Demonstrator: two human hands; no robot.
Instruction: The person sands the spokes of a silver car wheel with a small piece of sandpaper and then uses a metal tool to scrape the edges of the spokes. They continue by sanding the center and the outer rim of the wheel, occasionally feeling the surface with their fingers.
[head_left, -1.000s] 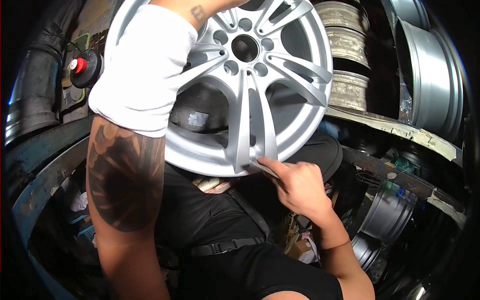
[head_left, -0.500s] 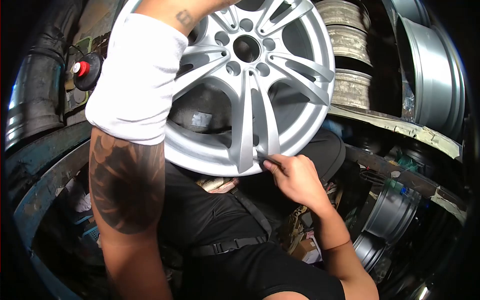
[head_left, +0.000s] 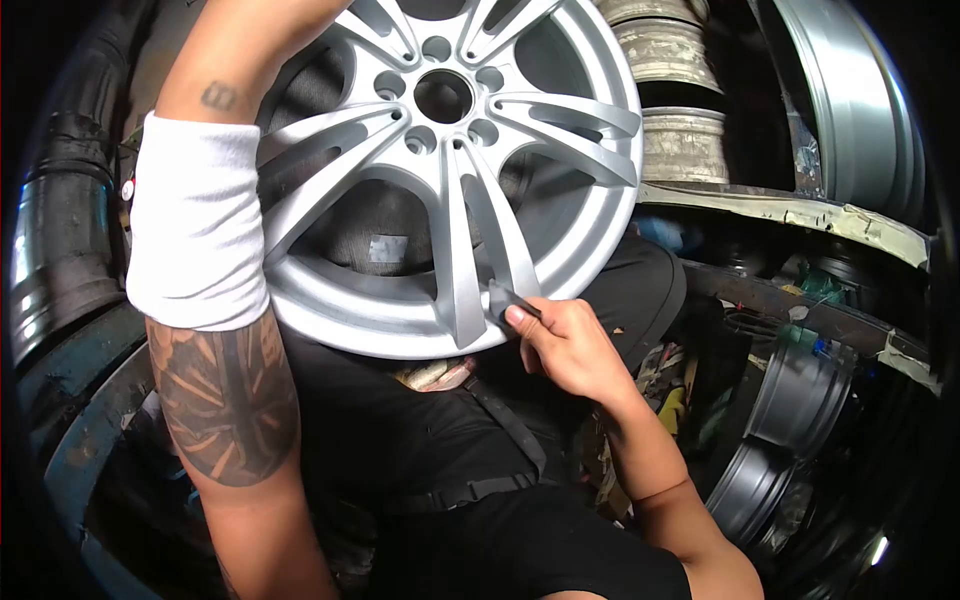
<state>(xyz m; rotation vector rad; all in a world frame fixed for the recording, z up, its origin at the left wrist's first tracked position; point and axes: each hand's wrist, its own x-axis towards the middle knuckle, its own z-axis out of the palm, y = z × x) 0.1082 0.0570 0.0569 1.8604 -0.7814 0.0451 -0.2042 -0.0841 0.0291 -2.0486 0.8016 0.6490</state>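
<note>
A silver multi-spoke alloy wheel (head_left: 455, 260) stands upright on my lap, its face toward me. My right hand (head_left: 565, 345) pinches a small flat dark grey piece (head_left: 505, 298), likely sandpaper, against the foot of a lower spoke where it meets the rim. My left arm, tattooed and wearing a white band (head_left: 195, 225), reaches up along the wheel's left side. It leaves the picture at the top, so my left hand is hidden.
Worn rims (head_left: 680, 100) are stacked at the back right beside a large silver rim (head_left: 850, 100). A chipped shelf edge (head_left: 800, 215) runs below them, with more rims (head_left: 800, 400) underneath. Dark curved tyres or pipes (head_left: 60, 230) crowd the left side.
My right hand has slid up and left along the spoke foot, with the grey piece now flat against it. My left arm and the wheel have shifted left in view.
</note>
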